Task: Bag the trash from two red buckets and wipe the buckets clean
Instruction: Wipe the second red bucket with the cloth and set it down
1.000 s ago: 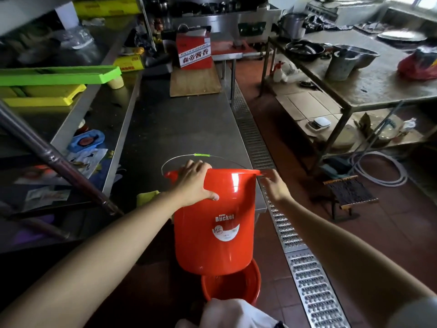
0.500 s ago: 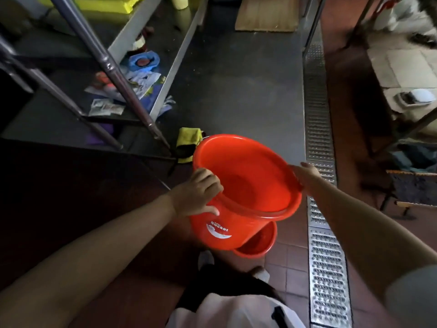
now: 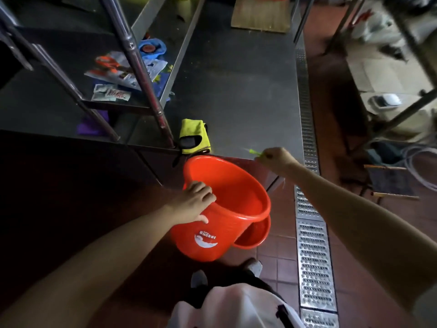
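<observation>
A red bucket [image 3: 234, 204] with a white logo is low over the floor tiles, its inside bare. My left hand [image 3: 195, 201] grips its near-left rim, fingers over the edge and thumb on the outer wall. A second red bucket [image 3: 255, 235] shows behind and below it on the right, mostly hidden. My right hand [image 3: 275, 157] is raised above the bucket by the table's front edge and pinches the green grip [image 3: 254, 151] of the bucket's wire handle. A yellow cloth [image 3: 192, 133] lies on the steel table near its front edge.
The steel table [image 3: 236, 79] stands ahead, with a wooden board [image 3: 260, 16] at its far end. A shelf frame [image 3: 139, 74] with packets rises on the left. A metal floor drain grate [image 3: 312, 245] runs along the right. My shoes [image 3: 253, 266] stand below.
The bucket has come down from table height toward the floor beside the second bucket. My right hand left the rim and rose with the green handle grip. My view tilted downward.
</observation>
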Motion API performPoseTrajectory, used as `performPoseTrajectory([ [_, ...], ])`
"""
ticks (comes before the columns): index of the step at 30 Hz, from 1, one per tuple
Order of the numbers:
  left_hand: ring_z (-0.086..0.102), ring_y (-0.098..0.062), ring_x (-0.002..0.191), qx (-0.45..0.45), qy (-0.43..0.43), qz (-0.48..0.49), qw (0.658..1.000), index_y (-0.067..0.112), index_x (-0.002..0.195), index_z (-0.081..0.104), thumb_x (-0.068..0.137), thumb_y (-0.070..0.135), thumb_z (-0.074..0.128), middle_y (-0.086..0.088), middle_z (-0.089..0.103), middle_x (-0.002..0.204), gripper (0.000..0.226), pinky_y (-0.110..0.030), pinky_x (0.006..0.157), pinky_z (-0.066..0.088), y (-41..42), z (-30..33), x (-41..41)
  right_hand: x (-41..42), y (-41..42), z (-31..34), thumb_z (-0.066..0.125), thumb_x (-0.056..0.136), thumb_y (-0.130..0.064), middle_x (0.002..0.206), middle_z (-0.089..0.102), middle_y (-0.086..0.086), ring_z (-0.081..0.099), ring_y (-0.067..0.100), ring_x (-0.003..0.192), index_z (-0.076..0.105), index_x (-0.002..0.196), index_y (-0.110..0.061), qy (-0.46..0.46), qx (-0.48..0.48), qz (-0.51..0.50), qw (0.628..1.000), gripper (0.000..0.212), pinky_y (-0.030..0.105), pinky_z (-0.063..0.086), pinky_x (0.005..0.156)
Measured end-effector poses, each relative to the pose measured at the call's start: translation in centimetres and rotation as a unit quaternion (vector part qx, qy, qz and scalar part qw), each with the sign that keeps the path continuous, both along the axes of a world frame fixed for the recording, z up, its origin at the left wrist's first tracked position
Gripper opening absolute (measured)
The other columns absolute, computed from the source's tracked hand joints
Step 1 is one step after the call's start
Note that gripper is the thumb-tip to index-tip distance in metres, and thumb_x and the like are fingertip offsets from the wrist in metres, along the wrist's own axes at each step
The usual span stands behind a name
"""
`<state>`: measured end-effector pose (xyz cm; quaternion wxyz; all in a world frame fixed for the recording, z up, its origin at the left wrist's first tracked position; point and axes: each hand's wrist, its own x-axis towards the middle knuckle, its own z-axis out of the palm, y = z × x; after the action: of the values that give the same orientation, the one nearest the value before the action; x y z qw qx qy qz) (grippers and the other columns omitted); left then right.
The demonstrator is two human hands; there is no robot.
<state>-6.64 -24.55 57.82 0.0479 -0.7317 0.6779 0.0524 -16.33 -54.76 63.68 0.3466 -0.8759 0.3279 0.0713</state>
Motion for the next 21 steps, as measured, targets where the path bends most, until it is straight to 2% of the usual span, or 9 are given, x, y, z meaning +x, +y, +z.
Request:
performPoseTrajectory([
  [3, 0.043, -0.023, 0.109, 0.001, 0.028, 0.016, 0.999, 0.022, 0.122, 0.047, 0.054, 0.079, 0.066, 0.0, 0.046, 0.117, 0.09, -0.042, 0.102, 0.035, 2.1, -0.2, 0.8, 1.0, 5.4, 0.0, 0.068, 0.09, -0.033, 0.071, 0.06, 0.0, 0.053, 0.014, 0.064, 0.069, 0.078, -0.019, 0.017, 0.032, 0.071, 0.997, 0.019, 0.027, 0.039, 0.057],
  [5, 0.044, -0.026, 0.112, -0.02, 0.024, 0.017, 0.999, 0.022, 0.125, 0.047, 0.058, 0.08, 0.061, -0.002, 0.047, 0.121, 0.09, -0.045, 0.104, 0.035, 3.8, 0.1, 1.4, 1.8, 9.1, -0.5, 0.063, 0.091, -0.03, 0.074, 0.06, 0.003, 0.055, 0.016, 0.067, 0.067, 0.079, -0.018, 0.031, 0.007, 0.133, 0.991, 0.018, 0.028, 0.04, 0.057],
  [10, 0.051, -0.032, 0.111, -0.108, -0.013, 0.019, 0.994, 0.02, 0.12, 0.054, 0.077, 0.053, 0.069, -0.006, 0.053, 0.12, 0.056, -0.047, 0.102, 0.036, 7.8, 0.0, 2.8, 2.4, 16.2, -3.7, 0.056, 0.093, -0.021, 0.084, 0.061, 0.0, 0.054, 0.016, 0.075, 0.072, 0.096, -0.015, 0.089, -0.06, 0.223, 0.969, 0.017, 0.026, 0.034, 0.063],
  [13, 0.053, -0.029, 0.108, -0.127, 0.0, 0.03, 0.991, 0.019, 0.118, 0.058, 0.08, 0.038, 0.071, -0.005, 0.057, 0.116, 0.044, -0.044, 0.098, 0.041, 9.1, -0.4, 3.3, 2.6, 17.8, -4.9, 0.054, 0.095, -0.02, 0.089, 0.061, -0.001, 0.057, 0.017, 0.078, 0.072, 0.103, -0.016, 0.122, -0.05, 0.232, 0.964, 0.02, 0.027, 0.04, 0.064],
  [17, 0.053, -0.031, 0.113, -0.106, 0.042, 0.102, 0.988, 0.014, 0.127, 0.053, 0.082, 0.032, 0.072, -0.009, 0.055, 0.123, 0.052, -0.044, 0.096, 0.047, 9.1, -1.1, 3.1, 3.3, 17.8, -5.2, 0.056, 0.093, -0.02, 0.091, 0.064, 0.004, 0.063, 0.023, 0.082, 0.072, 0.104, -0.014, 0.107, -0.055, 0.22, 0.968, 0.02, 0.029, 0.045, 0.064],
  [21, 0.05, -0.029, 0.124, -0.077, 0.084, 0.205, 0.972, 0.01, 0.133, 0.05, 0.088, 0.031, 0.066, -0.011, 0.052, 0.134, 0.052, -0.042, 0.103, 0.043, 7.3, -0.7, 2.8, 4.8, 16.7, -5.4, 0.053, 0.093, -0.019, 0.094, 0.07, 0.012, 0.066, 0.032, 0.088, 0.069, 0.096, -0.011, 0.075, -0.078, 0.228, 0.968, 0.019, 0.03, 0.044, 0.067],
])
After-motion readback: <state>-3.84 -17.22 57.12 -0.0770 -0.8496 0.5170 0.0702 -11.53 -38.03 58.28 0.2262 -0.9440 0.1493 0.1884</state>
